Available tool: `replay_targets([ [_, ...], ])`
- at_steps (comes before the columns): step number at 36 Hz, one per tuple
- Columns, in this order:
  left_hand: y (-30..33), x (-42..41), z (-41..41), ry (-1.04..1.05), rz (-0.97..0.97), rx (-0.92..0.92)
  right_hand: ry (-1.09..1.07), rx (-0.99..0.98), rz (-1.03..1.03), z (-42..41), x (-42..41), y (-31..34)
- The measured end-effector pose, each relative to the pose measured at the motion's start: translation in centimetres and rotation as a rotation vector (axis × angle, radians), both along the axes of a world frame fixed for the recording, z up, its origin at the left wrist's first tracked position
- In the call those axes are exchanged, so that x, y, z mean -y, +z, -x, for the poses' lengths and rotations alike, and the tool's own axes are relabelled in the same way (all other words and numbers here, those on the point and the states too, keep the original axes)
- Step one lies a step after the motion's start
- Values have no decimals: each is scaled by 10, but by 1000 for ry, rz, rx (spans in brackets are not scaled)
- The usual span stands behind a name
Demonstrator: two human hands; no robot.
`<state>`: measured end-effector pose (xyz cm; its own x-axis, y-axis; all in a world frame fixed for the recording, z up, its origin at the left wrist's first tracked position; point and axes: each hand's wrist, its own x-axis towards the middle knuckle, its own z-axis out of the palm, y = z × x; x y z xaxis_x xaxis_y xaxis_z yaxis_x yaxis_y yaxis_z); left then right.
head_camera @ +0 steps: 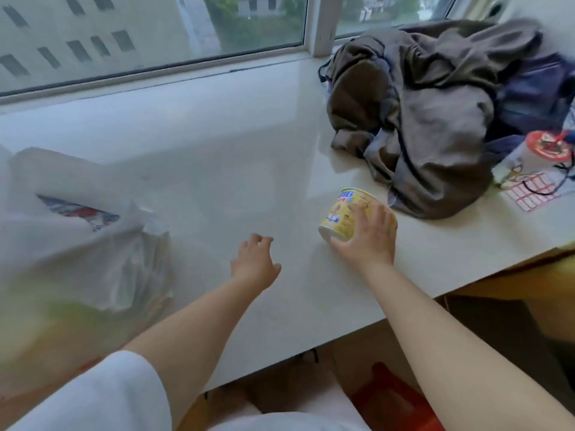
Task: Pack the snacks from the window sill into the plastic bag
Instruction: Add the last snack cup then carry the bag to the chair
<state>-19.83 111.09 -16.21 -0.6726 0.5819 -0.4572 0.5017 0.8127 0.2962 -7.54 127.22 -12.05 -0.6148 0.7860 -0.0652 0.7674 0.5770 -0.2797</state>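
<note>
Left hand point(255, 262) over the sill point(217, 144), fingers loosely curled, holding nothing. Right hand point(365, 234) gripping a yellow cup point(342, 213), tipped on its side on the sill, fingers across its wall, thumb at its base. Left: white bag point(93, 244), partly filled. Beyond the cup: grey clothes point(420, 104).

plastic bag point(81, 244) left on sill point(217, 150), tub point(345, 213) right of it, clothes point(420, 104) behind tub
</note>
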Motion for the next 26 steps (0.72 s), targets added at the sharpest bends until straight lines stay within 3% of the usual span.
replay_targets([
  [6, -41, -11, -12, 119, 215, 125, 115, 252, 9, -1, -49, -25],
  [17, -73, 8, -25, 188, 329, 195, 222, 214, -32, 4, -62, -41],
  [26, -57, 11, -21, 202, 231, 113, 284, 180, -22, 11, -40, -34],
])
